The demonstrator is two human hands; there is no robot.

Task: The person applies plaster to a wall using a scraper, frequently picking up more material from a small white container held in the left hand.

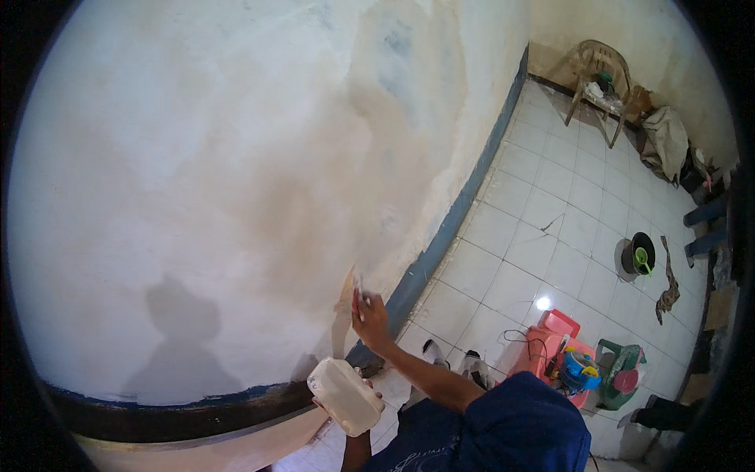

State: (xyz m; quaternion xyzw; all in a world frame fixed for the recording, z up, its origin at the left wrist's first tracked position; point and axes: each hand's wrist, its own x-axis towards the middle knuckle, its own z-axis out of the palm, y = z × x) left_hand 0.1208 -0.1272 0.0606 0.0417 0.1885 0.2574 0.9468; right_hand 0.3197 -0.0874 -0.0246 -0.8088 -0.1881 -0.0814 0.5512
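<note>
bare forearms lead up to the right hand point(370, 318); near the left hand point(321, 403), dark blue clothing with faint pale print, and pale footwear

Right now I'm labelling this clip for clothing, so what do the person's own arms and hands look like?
Both forearms are bare, with no gloves, watch or bands visible. The right hand shows bare fingers; the left hand is mostly hidden. A dark blue garment shows at the lower edge; whether it has sleeves cannot be told.

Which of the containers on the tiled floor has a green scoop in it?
The round black bucket, standing alone mid-floor; the red plastic stool and green container sit together nearer the person.
</note>
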